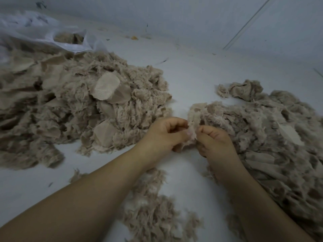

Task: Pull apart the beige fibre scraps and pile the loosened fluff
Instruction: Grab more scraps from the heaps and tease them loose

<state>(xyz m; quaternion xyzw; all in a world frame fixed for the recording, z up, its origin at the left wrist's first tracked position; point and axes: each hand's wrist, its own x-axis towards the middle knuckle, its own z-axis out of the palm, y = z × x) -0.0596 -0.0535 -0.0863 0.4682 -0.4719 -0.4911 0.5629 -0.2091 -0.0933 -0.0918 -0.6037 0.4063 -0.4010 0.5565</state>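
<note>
My left hand (164, 135) and my right hand (215, 142) meet at the middle of the view, and both pinch one small beige fibre scrap (191, 131) between fingers and thumbs. A large heap of beige scraps (75, 105) lies on the left. Another wide heap of beige fibre (272, 137) spreads on the right, touching my right hand. Loosened fluff (153, 210) lies on the floor under my forearms, close to me.
The work lies on a pale floor (188, 74) that meets a pale wall (192, 21) at the back. A translucent plastic bag (40, 34) with beige material inside sits at the far left. A crumpled beige piece (244, 89) lies apart behind the right heap.
</note>
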